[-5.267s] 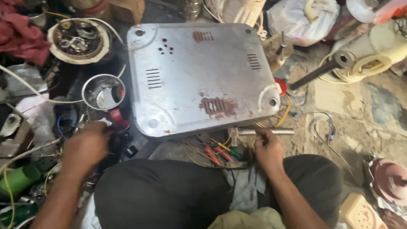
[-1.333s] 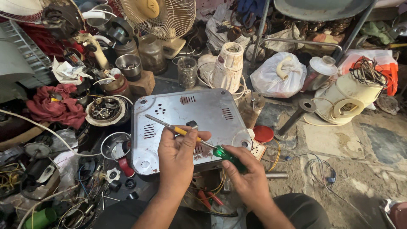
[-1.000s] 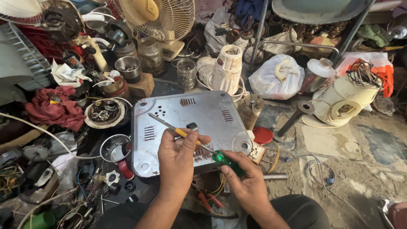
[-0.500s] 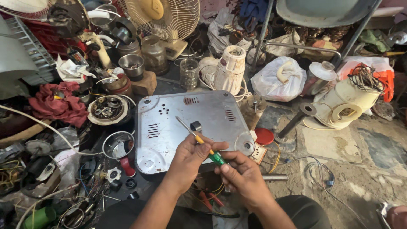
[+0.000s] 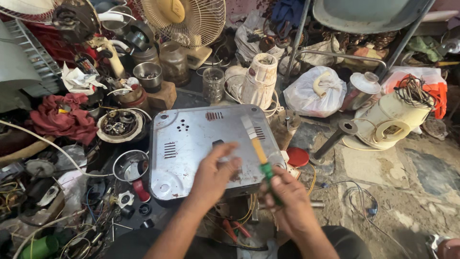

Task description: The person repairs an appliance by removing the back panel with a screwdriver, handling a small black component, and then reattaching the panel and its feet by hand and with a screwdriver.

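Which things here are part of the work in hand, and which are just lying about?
In hand: right hand gripping a screwdriver; left hand on the metal base plate.

Lying about: fan, red rag, glass jar, white bag, steel bowl, red lid.

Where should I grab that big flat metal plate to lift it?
Grip the flat grey metal base plate by its bare left edge, coming from the left. It lies flat, and that side looks freest: the left hand rests on its near right part, and the right hand holds the green-and-yellow-handled screwdriver over the right side.
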